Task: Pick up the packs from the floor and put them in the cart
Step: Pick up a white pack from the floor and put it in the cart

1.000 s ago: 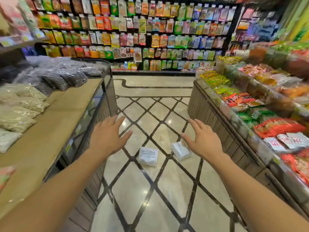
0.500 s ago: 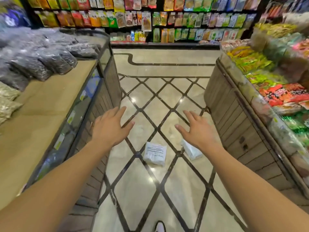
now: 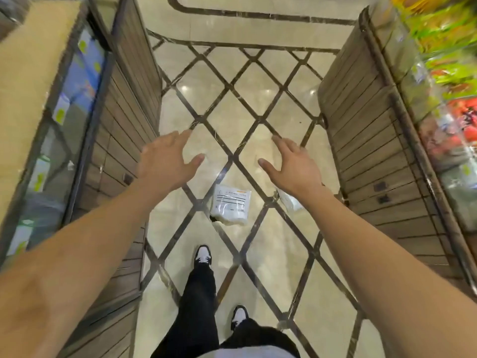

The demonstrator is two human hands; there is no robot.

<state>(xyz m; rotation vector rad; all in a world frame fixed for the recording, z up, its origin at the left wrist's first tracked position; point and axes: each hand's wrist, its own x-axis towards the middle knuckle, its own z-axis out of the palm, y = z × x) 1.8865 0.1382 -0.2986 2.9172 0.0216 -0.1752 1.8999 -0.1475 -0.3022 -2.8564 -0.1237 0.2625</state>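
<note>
Two white packs lie on the tiled aisle floor. One pack with black printed lines (image 3: 230,204) lies flat between my arms, just ahead of my front shoe. The second pack (image 3: 291,201) is mostly hidden under my right wrist. My left hand (image 3: 167,161) is stretched forward, fingers spread, holding nothing, above and left of the first pack. My right hand (image 3: 290,164) is also spread and empty, above the second pack. No cart is in view.
A wooden display counter with a glass front (image 3: 85,140) borders the aisle on the left. Another wooden counter (image 3: 366,151) loaded with colourful snack bags (image 3: 449,73) stands on the right. My black trousers and black-and-white shoes (image 3: 202,255) are below the packs.
The view has tilted down and moved forward, so the back shelves have left the frame and my legs and shoes appear. The packs are now closer, below my hands. Both hands stay spread and empty.
</note>
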